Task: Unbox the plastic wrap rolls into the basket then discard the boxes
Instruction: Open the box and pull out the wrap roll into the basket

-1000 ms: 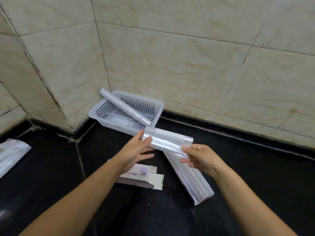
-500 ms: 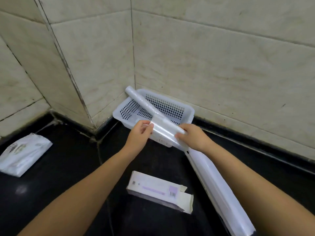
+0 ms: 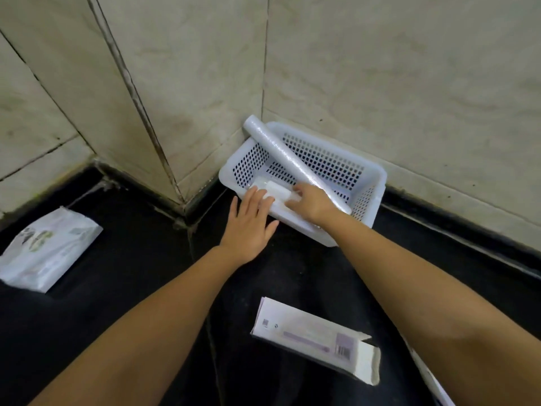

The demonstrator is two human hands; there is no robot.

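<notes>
Head view: at the far left a white printed packet (image 3: 48,251) lies flat on the black tabletop (image 3: 131,288), well apart from everything else. The left hand (image 3: 248,222) reaches to the near rim of the white perforated basket (image 3: 371,183), its fingers (image 3: 257,197) spread and lying flat, the tips touching the end of a short plastic wrap roll (image 3: 273,190) that sits low in the basket's near corner. The right hand (image 3: 311,202) comes in beside it, fingers curled on the roll's other end, apparently pinching it, though the grip is partly hidden. A longer roll (image 3: 288,159) leans across the basket, its upper end on the back corner rim against the tiled wall (image 3: 409,83). Between the forearms, an opened empty box (image 3: 316,339) lies on the tabletop. Another white box (image 3: 433,382) peeks out under the right forearm, mostly covered.
</notes>
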